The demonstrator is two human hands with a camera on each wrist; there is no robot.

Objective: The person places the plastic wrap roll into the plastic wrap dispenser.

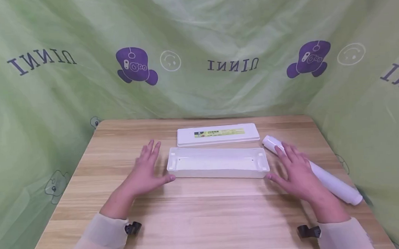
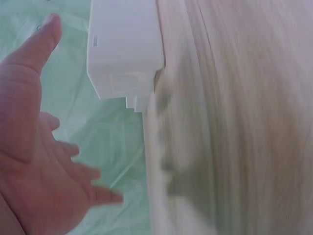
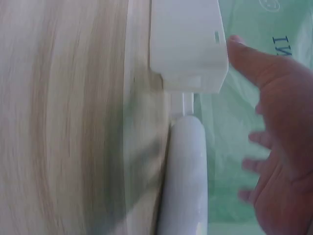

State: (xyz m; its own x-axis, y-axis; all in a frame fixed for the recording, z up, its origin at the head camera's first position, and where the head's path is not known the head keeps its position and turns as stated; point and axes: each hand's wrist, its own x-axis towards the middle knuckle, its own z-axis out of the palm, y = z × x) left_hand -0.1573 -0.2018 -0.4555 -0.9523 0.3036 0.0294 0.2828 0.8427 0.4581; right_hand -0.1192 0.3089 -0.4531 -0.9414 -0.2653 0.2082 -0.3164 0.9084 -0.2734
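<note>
A long white plastic box without its cover stands on the table, its hollow facing up. Just behind it lies a flat white lid with a green and yellow label. My left hand hovers by the box's left end, fingers spread and holding nothing. At the opposite end is my right hand, also spread, its thumb close to the box corner; whether it touches cannot be told. Partly behind that hand, a white roll lies slantwise. In the right wrist view the roll sits beyond the box.
The wooden table has a rounded far edge against a green curtain with purple figures and lettering. The curtain also hangs along both sides. Small black devices show at both sleeve cuffs.
</note>
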